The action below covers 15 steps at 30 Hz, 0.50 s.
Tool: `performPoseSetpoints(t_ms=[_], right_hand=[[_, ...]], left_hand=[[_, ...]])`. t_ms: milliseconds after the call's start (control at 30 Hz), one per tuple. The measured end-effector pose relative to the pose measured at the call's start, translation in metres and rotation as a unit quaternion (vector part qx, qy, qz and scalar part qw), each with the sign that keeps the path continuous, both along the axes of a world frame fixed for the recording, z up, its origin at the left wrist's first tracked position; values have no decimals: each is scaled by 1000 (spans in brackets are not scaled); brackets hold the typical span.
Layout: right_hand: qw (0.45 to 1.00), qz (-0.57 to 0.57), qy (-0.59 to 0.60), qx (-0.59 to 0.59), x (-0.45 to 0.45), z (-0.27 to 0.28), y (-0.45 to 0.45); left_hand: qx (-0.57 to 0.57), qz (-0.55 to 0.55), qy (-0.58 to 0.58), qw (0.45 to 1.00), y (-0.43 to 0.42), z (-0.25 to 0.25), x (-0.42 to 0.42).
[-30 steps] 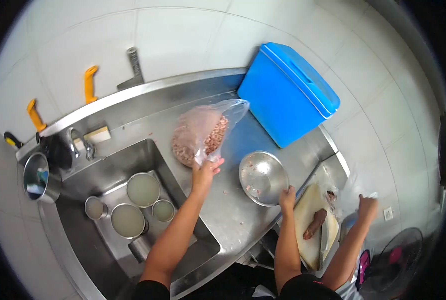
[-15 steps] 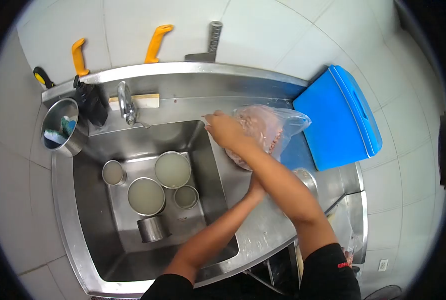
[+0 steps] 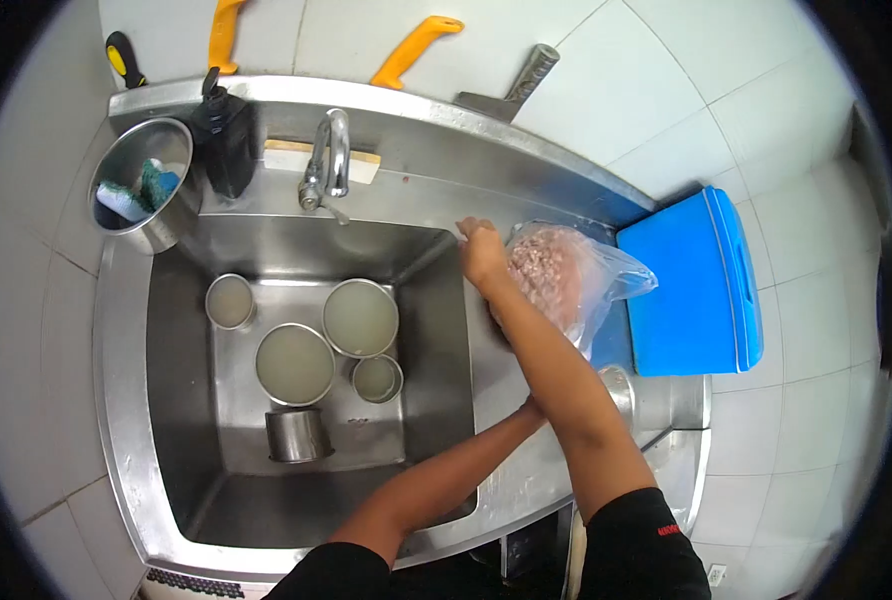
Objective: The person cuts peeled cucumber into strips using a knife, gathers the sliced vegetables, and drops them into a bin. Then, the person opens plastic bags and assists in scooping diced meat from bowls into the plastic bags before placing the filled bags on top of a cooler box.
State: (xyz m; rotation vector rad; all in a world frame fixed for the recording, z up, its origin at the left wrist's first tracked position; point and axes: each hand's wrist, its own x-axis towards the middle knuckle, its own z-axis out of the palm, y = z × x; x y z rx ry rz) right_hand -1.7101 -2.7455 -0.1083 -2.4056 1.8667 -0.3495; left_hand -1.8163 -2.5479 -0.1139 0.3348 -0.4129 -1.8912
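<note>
A clear plastic bag (image 3: pixel 546 275) filled with pinkish, lumpy, raw-meat-like pieces rests on the steel counter (image 3: pixel 511 470), right of the sink. At the bag's upper left edge is my right hand (image 3: pixel 482 252), its fingers curled and apparently gripping the plastic; the exact hold is partly hidden. My forearms cross, right over left. Low beside the bag, my left hand (image 3: pixel 532 408) is mostly covered by my right forearm, so its fingers do not show. A loose corner of the bag points right.
The sink (image 3: pixel 311 500) holds several round metal containers (image 3: pixel 294 364) with cloudy liquid and a tipped metal pot (image 3: pixel 299 435). A blue cooler (image 3: pixel 681 290) stands right of the bag. Behind are a faucet (image 3: pixel 336 155), a black bottle (image 3: pixel 228 140), a steel bucket (image 3: pixel 156 235) and wall-side knives (image 3: pixel 416 52).
The view has shifted, with the sink and wall tools sitting differently in frame. My right hand stays by the bag's left side, and more of the pink contents shows. My forearms remain crossed.
</note>
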Motion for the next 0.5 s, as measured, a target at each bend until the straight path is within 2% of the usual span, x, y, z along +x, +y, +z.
performPoseSetpoints(t_ms=[33,100,167,200,267,367,467,500], right_hand=[[1000,-5,4,-3,0,2,3],[994,-91,-33,-53,0,5,5],[994,-102,-42,-17,-14,-12,-9],[993,-107,-54,22,-16,-14,-15],[989,-118,-80,29,-10,-15,-22],[989,-106,-95,28,0,-10,-24],[992,-70,-102,36,6,-10,-30],[989,-62,-120,51,8,-11,-35]], left_hand=[[-9,-14,-101,995,-2,-5,-2],[-44,-9,-111,993,-3,-20,-8],[-78,-3,-122,989,1,-24,-10],[-28,-9,-28,999,2,-16,-7],[19,-14,66,998,2,0,3],[29,6,55,998,-1,9,12],[79,-81,136,984,-5,2,16],[41,-54,91,994,-6,2,18]])
